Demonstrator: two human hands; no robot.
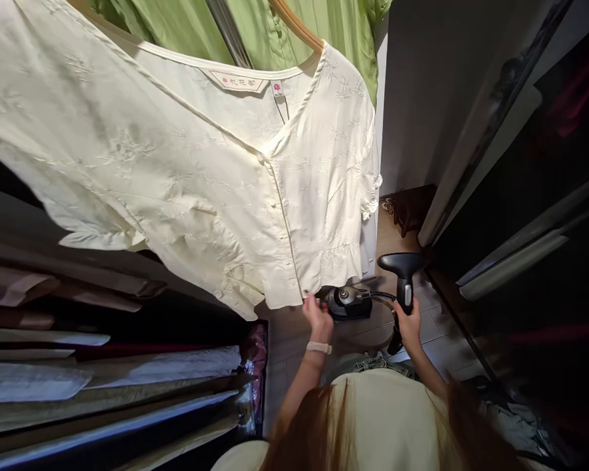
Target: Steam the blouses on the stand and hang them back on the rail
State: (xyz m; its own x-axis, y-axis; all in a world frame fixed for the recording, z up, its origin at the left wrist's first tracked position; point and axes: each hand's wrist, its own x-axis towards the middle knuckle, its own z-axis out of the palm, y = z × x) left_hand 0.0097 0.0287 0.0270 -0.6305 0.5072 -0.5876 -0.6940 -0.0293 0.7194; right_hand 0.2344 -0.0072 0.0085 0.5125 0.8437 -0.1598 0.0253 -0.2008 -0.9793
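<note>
Holding the hem of a cream embroidered blouse [177, 183] in the left hand [318, 316], a black garment steamer [401, 268] in the right hand [409, 329]
The left hand's fingers pinched closed on the hem, with the blouse hanging from a wooden hanger [297, 23] ahead of and above that hand; the right hand wrapped shut around the steamer's upright handle. Just beyond and between the hands, a black steamer base [348, 302] sat on the tiled floor [436, 314], its hose [383, 296] curving toward the right hand, while stacked garments [78, 373] lay well left of the left hand
</note>
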